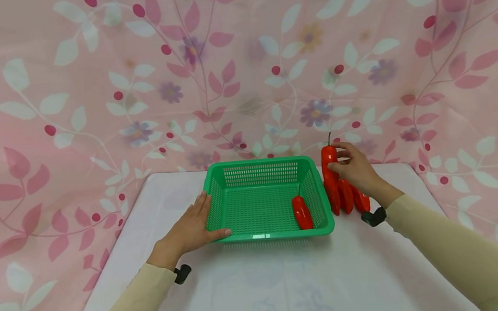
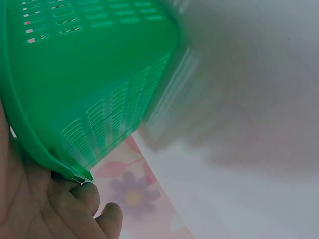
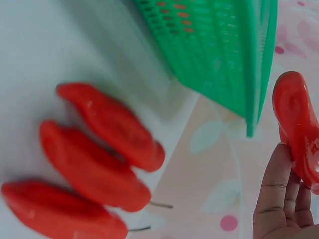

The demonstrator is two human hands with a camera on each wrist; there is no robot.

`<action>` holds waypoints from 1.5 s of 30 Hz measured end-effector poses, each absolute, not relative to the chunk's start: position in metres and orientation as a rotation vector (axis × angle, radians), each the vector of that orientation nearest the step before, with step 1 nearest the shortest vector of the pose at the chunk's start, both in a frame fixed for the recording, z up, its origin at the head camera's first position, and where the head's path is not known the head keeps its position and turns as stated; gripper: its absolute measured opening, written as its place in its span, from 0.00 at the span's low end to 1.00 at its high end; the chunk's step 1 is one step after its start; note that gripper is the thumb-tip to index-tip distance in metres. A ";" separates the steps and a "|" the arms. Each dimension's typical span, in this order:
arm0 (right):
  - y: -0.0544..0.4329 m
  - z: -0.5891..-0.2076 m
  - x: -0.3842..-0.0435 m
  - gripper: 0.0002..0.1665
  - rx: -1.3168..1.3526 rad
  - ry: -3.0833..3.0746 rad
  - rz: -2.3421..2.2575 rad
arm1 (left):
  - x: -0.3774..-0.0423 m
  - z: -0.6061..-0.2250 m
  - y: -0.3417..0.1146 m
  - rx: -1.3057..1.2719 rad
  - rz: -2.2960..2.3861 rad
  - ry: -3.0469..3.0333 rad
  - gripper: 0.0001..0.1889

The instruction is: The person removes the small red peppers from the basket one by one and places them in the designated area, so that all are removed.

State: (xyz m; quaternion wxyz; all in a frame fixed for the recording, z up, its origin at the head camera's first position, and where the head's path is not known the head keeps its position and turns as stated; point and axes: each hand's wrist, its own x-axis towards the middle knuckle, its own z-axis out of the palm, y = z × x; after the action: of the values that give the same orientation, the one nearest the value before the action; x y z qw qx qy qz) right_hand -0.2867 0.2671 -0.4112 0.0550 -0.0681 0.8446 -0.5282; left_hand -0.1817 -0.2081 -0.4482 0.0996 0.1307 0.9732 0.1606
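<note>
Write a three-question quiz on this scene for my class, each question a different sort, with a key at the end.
1. Multiple choice: how many red peppers lie on the white table outside the green basket?
A) one
B) three
C) six

2. True or false: the right grip holds a red pepper with its stem pointing up in the head view.

3. Short answer: which side of the basket does the left grip touch?

Key:
1. B, three.
2. True.
3. The left side, at its rim, near the front corner.
</note>
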 end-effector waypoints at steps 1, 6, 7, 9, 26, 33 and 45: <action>0.270 -0.412 -0.286 0.45 -0.210 2.580 -1.588 | -0.182 -0.448 -0.208 0.386 0.472 2.877 0.70; 0.282 -0.415 -0.285 0.45 -0.214 2.660 -1.496 | -0.183 -0.449 -0.208 0.397 0.468 2.882 0.70; 0.285 -0.416 -0.285 0.44 -0.210 2.673 -1.478 | -0.183 -0.449 -0.208 0.398 0.469 2.883 0.70; 0.290 -0.417 -0.284 0.44 -0.197 2.695 -1.443 | -0.183 -0.450 -0.208 0.399 0.470 2.884 0.70; 0.344 -0.444 -0.279 0.44 -0.045 2.827 -1.241 | -0.184 -0.446 -0.209 0.399 0.480 2.872 0.70; 0.361 -0.454 -0.275 0.46 0.030 2.832 -1.161 | -0.183 -0.446 -0.208 0.387 0.489 2.865 0.70; 0.380 -0.477 -0.272 0.47 0.135 2.821 -1.019 | -0.183 -0.447 -0.208 0.360 0.496 2.865 0.70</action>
State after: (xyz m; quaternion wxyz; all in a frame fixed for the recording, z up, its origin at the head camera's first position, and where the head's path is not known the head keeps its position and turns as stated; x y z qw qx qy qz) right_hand -0.2723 0.3801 -0.4772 0.0695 0.0449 0.9373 -0.3386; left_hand -0.1833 -0.2082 -0.4473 0.1055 0.1223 0.9724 0.1683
